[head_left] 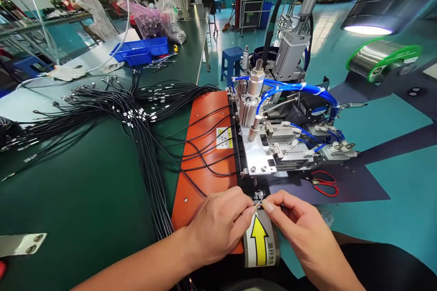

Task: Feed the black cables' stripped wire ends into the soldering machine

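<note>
My left hand [227, 218] is pinched on the end of a thin black cable [193, 184], which runs in from the left under the hand. Opposite it, the thumb and forefinger of my right hand [295, 220] pinch fine wire ends [260, 202] at the cable's tip; their details are too small to make out. Both hands meet just above a feed plate [252, 257] marked with a yellow arrow [260, 241], at the near end of a machine with metal cylinders [251, 111]. Several other black cables lie across the orange cover [205, 118] and lead into the machine.
Bundles of black cables [146, 159] spread over the green table [102, 200]. Red-handled scissors [326, 184] lie right of the machine. A solder wire spool [382, 57] and lamp [372, 13] are at upper right. Blue bins [141, 50] stand farther back; other people sit beyond.
</note>
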Tool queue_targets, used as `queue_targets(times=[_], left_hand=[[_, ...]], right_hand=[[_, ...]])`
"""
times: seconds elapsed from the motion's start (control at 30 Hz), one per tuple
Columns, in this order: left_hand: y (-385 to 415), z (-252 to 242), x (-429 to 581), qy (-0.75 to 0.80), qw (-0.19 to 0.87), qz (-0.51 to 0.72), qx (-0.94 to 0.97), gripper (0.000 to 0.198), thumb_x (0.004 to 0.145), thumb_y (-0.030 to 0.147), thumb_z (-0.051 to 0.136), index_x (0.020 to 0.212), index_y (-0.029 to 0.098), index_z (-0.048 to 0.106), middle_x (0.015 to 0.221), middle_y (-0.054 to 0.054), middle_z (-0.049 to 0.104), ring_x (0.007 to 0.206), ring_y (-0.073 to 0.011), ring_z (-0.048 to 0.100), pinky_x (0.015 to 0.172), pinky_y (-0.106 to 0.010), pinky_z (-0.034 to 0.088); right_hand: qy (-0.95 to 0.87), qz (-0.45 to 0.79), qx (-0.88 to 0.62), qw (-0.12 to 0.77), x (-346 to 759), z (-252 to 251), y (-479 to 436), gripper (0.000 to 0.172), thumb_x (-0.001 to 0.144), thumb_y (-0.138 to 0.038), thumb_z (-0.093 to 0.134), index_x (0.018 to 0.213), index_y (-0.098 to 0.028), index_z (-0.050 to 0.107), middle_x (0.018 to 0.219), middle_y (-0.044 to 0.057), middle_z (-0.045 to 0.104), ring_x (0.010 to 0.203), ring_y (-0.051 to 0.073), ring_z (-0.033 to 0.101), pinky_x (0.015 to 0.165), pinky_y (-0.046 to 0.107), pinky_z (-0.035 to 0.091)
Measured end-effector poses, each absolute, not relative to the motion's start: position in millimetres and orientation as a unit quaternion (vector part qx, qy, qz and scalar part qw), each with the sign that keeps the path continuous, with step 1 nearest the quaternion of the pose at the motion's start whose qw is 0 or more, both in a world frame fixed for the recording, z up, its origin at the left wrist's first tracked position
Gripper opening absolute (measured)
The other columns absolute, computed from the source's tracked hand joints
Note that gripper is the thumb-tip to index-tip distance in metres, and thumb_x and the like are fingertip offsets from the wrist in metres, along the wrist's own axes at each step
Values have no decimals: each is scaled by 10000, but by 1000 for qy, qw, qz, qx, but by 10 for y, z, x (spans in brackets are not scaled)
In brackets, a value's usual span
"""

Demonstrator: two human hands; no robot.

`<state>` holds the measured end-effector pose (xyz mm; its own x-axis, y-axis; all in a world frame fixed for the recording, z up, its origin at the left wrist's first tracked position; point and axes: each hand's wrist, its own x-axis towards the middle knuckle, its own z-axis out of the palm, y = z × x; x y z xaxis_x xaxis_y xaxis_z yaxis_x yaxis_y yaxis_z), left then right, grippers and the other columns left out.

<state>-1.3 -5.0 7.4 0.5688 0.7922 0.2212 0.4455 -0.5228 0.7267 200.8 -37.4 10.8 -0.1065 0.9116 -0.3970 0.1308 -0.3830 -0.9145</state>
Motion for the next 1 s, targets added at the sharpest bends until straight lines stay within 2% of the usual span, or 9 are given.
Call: queue_targets(times=[0.23,0.5,1.0], left_hand=[[-44,107,-23,328,229,241,884,237,1003,203,453,825,150,600,749,-22,528,654,-130,462,587,-281,337],[-55,66,-20,360,276,250,855,216,1017,235,442,942,164,632,800,-29,578,690,-124,520,622,-257,378],[-56,73,-15,376,296,261,838,192,1002,224,456,923,163,620,808,-24,585,690,-114,516,618,-242,371]], right_hand=[[-640,447,-556,285,1993,307,-254,303,1004,-426,501,815,-212,602,813,-3,555,734,130,499,680,249,402],[-488,554,-595,317,2145,135,-319,368,958,-570,533,911,-218,630,859,10,571,821,162,499,741,246,427],[-452,593,-583,322,2084,111,-348,354,929,-561,594,901,-212,652,820,-2,552,776,144,466,703,234,412]])
